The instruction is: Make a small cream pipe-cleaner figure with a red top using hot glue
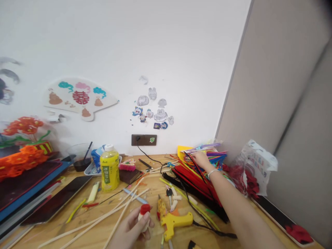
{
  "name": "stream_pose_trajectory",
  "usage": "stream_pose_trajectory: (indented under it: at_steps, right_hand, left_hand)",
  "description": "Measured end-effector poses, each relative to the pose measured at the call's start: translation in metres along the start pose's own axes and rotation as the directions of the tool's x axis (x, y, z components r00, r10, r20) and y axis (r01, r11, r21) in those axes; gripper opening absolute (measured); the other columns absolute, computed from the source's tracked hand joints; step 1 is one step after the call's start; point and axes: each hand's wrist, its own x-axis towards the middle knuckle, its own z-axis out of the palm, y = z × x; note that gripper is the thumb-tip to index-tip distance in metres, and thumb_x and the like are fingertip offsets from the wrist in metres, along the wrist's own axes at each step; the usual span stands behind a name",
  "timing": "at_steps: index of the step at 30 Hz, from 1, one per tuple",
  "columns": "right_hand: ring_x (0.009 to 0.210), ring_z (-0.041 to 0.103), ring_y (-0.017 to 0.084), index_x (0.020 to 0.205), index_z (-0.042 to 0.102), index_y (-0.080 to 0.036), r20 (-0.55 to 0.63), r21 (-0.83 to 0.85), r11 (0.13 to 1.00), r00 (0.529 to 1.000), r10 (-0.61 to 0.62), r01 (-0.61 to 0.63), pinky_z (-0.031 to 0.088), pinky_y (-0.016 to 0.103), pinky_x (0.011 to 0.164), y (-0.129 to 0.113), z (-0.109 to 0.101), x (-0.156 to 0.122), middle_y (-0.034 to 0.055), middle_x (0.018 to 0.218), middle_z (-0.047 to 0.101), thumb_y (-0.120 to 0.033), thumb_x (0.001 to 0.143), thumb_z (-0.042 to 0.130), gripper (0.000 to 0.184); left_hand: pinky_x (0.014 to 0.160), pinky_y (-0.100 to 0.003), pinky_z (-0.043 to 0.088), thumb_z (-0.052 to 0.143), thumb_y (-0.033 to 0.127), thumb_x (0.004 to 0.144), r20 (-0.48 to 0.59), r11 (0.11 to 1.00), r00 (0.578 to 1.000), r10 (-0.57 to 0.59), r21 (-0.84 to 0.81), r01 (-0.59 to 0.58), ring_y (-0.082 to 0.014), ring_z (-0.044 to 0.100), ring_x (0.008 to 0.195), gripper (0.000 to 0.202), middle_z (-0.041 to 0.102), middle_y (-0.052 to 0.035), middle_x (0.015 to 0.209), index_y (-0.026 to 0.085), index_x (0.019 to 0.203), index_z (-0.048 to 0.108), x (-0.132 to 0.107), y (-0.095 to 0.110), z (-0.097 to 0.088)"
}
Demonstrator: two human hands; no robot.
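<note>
Wooden tabletop [121,204], cluttered. Heap of red, black and multicolour pipe cleaners [199,186] at 2 o'clock, yellow hot glue gun [176,221] at 5, loose wooden sticks [103,214] fanned out at 7. Yellow-labelled drink bottle [109,169] upright at 10, small dark brown block [129,175] just right of it. Dark flat panel [55,200] lying at 8, stacked boards [26,186] at 9. Black cable [207,224] lying beside the glue gun, around 4.
</note>
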Motion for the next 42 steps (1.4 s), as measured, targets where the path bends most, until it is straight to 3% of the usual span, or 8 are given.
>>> stream_pose_trajectory:
  at_steps: [6,11,17,22,25,35,38,42]
  right_hand:
    - [0.095,0.058,0.020,0.113,0.053,-0.016,-0.026,0.007,0.999,0.998,0.051,-0.051,0.050,0.039,0.080,0.009,-0.009,0.006,0.0078,0.114,0.055,-0.028,0.090,0.051,0.026]
    - [0.095,0.058,0.020,0.113,0.053,-0.016,-0.017,0.019,1.000,1.000,0.022,-0.022,0.050,0.040,0.080,0.012,-0.015,0.007,0.0079,0.114,0.055,-0.028,0.090,0.051,0.026]
    - [0.094,0.058,0.020,0.113,0.053,-0.016,0.098,0.011,1.000,0.995,-0.025,0.024,0.050,0.039,0.079,0.010,-0.013,0.011,0.0077,0.114,0.055,-0.028,0.090,0.051,0.026]
    - [0.094,0.058,0.020,0.113,0.052,-0.016,0.170,-0.072,0.997,0.985,-0.003,0.016,0.050,0.039,0.079,0.005,0.003,0.014,0.0079,0.113,0.055,-0.028,0.089,0.051,0.027]
    - [0.094,0.058,0.020,0.113,0.052,-0.015,0.141,-0.129,0.991,0.990,-0.009,0.028,0.050,0.039,0.078,0.003,0.010,0.013,0.0079,0.113,0.055,-0.028,0.089,0.052,0.028]
    - [0.096,0.057,0.021,0.114,0.052,-0.014,-0.018,-0.172,0.960,0.974,-0.226,0.219,0.049,0.040,0.080,-0.001,0.010,0.004,0.0088,0.115,0.055,-0.028,0.089,0.053,0.028]
    - [0.096,0.058,0.021,0.113,0.052,-0.015,-0.053,-0.153,0.973,0.982,-0.183,0.174,0.049,0.040,0.080,0.003,0.004,0.003,0.0084,0.114,0.055,-0.028,0.089,0.052,0.028]
    - [0.096,0.058,0.020,0.113,0.053,-0.014,-0.108,-0.084,0.996,0.994,-0.035,0.026,0.049,0.040,0.080,0.009,-0.006,0.008,0.0091,0.114,0.055,-0.028,0.089,0.052,0.028]
  left_hand:
    - [0.048,-0.022,0.041,0.071,0.060,0.054,0.006,0.999,1.000,-0.025,-0.031,0.025,-0.0112,0.057,0.047,0.045,0.066,0.0025,0.058,0.018,0.068,0.062,0.002,0.003,-0.002]
    - [0.045,-0.022,0.039,0.071,0.064,0.047,0.002,1.000,1.000,-0.029,-0.001,0.029,-0.0110,0.055,0.043,0.052,0.063,0.0038,0.055,0.018,0.068,0.061,0.000,0.008,0.002]
    - [0.045,-0.021,0.039,0.070,0.066,0.044,0.016,0.999,1.000,-0.010,0.053,0.009,-0.0104,0.055,0.044,0.053,0.063,0.0034,0.055,0.017,0.062,0.060,-0.005,0.015,0.005]
    - [0.042,-0.020,0.035,0.068,0.065,0.051,0.017,0.998,0.999,0.037,0.055,-0.038,-0.0091,0.054,0.042,0.050,0.065,0.0032,0.057,0.018,0.065,0.060,-0.002,0.007,0.004]
    - [0.041,-0.019,0.035,0.066,0.065,0.054,-0.009,0.998,0.998,0.055,0.032,-0.055,-0.0088,0.054,0.041,0.050,0.064,0.0037,0.056,0.018,0.070,0.061,0.000,0.001,0.002]
    - [0.042,-0.019,0.035,0.064,0.063,0.059,0.053,0.995,0.996,0.079,0.054,-0.081,-0.0089,0.054,0.042,0.048,0.064,0.0032,0.059,0.018,0.076,0.061,0.008,-0.011,-0.004]
    - [0.042,-0.019,0.035,0.065,0.063,0.059,0.045,0.995,0.996,0.077,0.053,-0.080,-0.0090,0.054,0.042,0.048,0.064,0.0030,0.059,0.018,0.076,0.061,0.005,-0.010,-0.002]
    - [0.043,-0.020,0.037,0.066,0.064,0.055,0.040,0.996,0.998,0.053,0.075,-0.056,-0.0096,0.053,0.043,0.049,0.065,0.0024,0.059,0.018,0.073,0.061,-0.001,0.002,0.002]
